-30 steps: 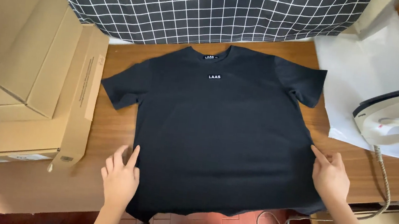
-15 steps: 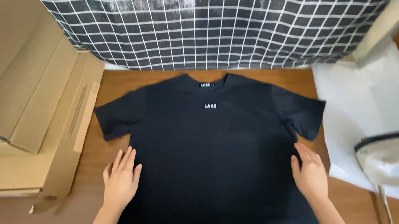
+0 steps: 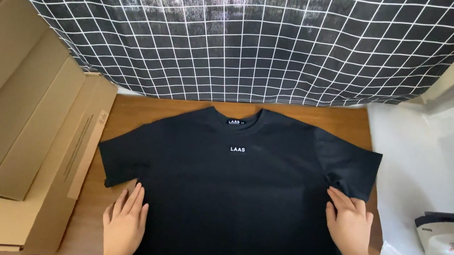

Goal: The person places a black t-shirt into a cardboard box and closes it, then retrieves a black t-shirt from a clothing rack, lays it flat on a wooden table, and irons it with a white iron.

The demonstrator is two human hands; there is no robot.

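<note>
on the wooden table (image 3: 346, 118) a black t-shirt (image 3: 236, 196) lies spread flat, front up, its collar toward the far edge and both short sleeves out to the sides. the left hand (image 3: 124, 225) rests palm down on the shirt's left side just below the sleeve, fingers straight, close together and pointing away from the person, the little-finger side hanging over the shirt's edge onto the wood. the right hand (image 3: 349, 220) lies palm down on the right side of the shirt at the armpit seam, fingers held together and angled up and inward, their tips touching the fold where the sleeve meets the body; nothing is pinched by either hand. both forearms come up from the bottom edge of the view. counted: one shirt, two hands, one iron (image 3: 453, 248), one white sheet (image 3: 431, 166), one checked cloth (image 3: 248, 34), and a stack of flattened cardboard boxes (image 3: 22, 145) whose exact number cannot be told. the boxes lie folded flat at the left, touching the table's edge, with nothing inside them. the iron sits on the white sheet to the right of the shirt, well clear of the right hand. the black cloth with white grid lines hangs across the far side, behind the collar.
</note>
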